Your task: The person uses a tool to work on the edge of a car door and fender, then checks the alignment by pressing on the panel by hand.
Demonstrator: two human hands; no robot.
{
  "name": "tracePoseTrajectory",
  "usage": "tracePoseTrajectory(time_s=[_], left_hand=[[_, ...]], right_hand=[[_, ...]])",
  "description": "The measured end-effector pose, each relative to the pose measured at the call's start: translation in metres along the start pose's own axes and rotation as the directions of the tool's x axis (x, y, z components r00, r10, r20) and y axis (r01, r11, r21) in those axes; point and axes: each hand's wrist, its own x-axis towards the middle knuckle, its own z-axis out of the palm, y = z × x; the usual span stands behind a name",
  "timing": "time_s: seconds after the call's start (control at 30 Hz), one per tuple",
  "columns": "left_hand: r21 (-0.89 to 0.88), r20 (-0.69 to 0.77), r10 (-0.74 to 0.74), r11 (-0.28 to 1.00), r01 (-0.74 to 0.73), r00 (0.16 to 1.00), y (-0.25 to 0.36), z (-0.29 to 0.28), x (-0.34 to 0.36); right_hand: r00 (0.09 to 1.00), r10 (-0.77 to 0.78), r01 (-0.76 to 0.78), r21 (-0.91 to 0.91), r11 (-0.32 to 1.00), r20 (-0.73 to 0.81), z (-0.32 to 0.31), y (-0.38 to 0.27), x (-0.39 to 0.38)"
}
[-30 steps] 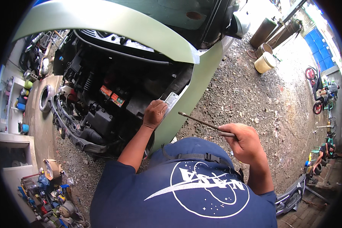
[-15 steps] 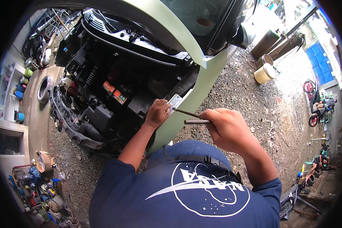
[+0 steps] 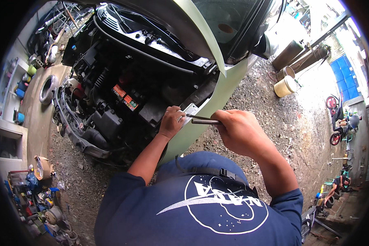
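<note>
My left hand [image 3: 171, 122] is closed at a small white metal bracket [image 3: 191, 108] with holes, at the inner edge of the pale green fender [image 3: 201, 123]. Held in my closed right hand [image 3: 240, 133] is a metal rod tool [image 3: 205, 121]. Its thicker round bar sticks out to the left of my fist. A thinner dark shaft runs from the fist to the bracket beside my left fingertips; my fingers partly hide its tip. Left of the fender lies the uncovered engine bay, with an orange-topped battery [image 3: 126, 97].
The raised pale green hood [image 3: 205, 33] arches over the engine bay. Gas cylinders [image 3: 289, 55] and a cream bucket [image 3: 285, 87] stand on the gravel at right. A tire [image 3: 48, 89] is at left, with tools and clutter [image 3: 41, 205] below. Another person [image 3: 337, 186] sits far right.
My right hand has moved slightly up and left. The thick bar has turned or lifted and now lies nearly along the thin shaft. My left hand stays at the bracket.
</note>
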Motion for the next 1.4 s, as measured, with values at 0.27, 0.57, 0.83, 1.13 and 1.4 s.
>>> tracePoseTrajectory(time_s=[0.27, 0.57, 0.83, 1.13, 1.4], left_hand=[[-0.012, 0.043, -0.055, 0.998, 0.056, 0.998, 0.012, -0.008, 0.008], [0.063, 0.068, 0.019, 0.998, -0.024, 0.998, -0.009, 0.002, 0.001], [0.395, -0.072, -0.317, 0.861, 0.319, 0.946, 0.027, 0.003, -0.029], [0.257, 0.102, -0.384, 0.901, 0.349, 0.918, -0.01, 0.015, -0.024], [0.221, 0.099, -0.418, 0.894, 0.39, 0.903, 0.013, -0.002, -0.018]], right_hand=[[0.998, 0.034, -0.033, -0.025, 0.999, 0.054, 0.001, -0.002, 0.009], [0.993, 0.009, 0.005, -0.115, 0.993, 0.118, 0.003, -0.007, 0.027], [0.962, -0.204, 0.237, -0.189, 0.953, 0.18, 0.008, -0.018, 0.058], [0.89, -0.383, 0.427, -0.158, 0.891, 0.247, 0.01, -0.038, 0.076], [0.918, -0.323, 0.381, -0.282, 0.881, 0.231, 0.009, -0.031, 0.087]])
